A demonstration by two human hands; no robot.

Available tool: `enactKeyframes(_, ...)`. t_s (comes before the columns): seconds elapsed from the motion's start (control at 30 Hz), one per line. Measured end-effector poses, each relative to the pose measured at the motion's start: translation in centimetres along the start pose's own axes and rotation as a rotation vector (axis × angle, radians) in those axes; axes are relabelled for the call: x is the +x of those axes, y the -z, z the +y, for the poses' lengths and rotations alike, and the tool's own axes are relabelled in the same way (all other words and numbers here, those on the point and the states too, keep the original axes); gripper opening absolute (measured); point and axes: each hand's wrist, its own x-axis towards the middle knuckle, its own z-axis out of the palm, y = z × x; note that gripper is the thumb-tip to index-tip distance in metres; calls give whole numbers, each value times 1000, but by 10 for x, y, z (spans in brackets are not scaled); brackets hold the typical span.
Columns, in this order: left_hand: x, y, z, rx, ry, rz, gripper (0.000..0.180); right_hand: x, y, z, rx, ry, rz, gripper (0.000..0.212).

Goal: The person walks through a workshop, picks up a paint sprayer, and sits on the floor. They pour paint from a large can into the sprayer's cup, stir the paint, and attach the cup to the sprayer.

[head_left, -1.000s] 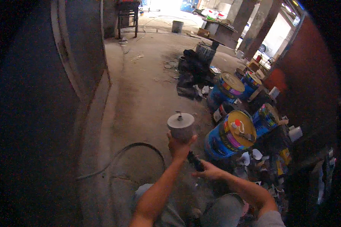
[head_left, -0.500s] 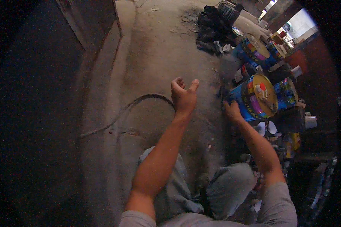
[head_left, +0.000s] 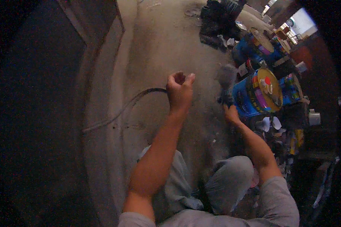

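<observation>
My left hand [head_left: 179, 93] is raised over the floor, fingers curled and thumb bent toward them. A dark hose or cable [head_left: 136, 99] arcs from the left and reaches this hand's edge; whether the hand grips it is hidden. My right hand [head_left: 232, 114] is low on the right, its fingers bent around the base of a dark, blurred object [head_left: 225, 98] whose kind I cannot make out. A blurred grey patch [head_left: 227, 74] shows just beyond it. Close to the right hand, a blue paint bucket [head_left: 250, 96] with a yellowish lid stands on the right.
More blue buckets [head_left: 289, 89] and a white cup [head_left: 314, 118] line the right side. Black plastic sheeting [head_left: 215, 22] lies in a heap at the far right. To the left, a dark wall [head_left: 42, 113] borders the concrete floor [head_left: 155, 49]. My bent knees [head_left: 231, 178] are below.
My left hand has moved slightly up and left, its fingers and thumb closer together. The right hand has shifted slightly, and the grey blur beyond it shows more clearly.
</observation>
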Motion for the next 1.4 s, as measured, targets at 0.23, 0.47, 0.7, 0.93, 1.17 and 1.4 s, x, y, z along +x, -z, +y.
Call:
enactKeyframes(0.23, 1, 5, 19, 39, 15, -28, 42, -1, -13, -5, -83, 83, -11, 54)
enactKeyframes(0.47, -18, 9, 44, -32, 26, -7, 34, -35, 0, -21, -103, 64, -47, 52)
enactKeyframes(0.7, -10, 15, 56, 42, -55, -19, 38, -53, 13, -45, 76, 81, -87, 54)
enactKeyframes(0.93, -10, 20, 61, 149, -101, 56, 41, -64, 11, -66, -89, 93, -100, 52)
enactKeyframes(1.17, -3, 15, 46, 297, -221, 82, 49, -68, -2, -61, -108, 137, -78, 55)
enactKeyframes(1.4, 0, -15, 29, 736, -276, -2, 85, -110, 2, -107, 204, 397, 70, 51)
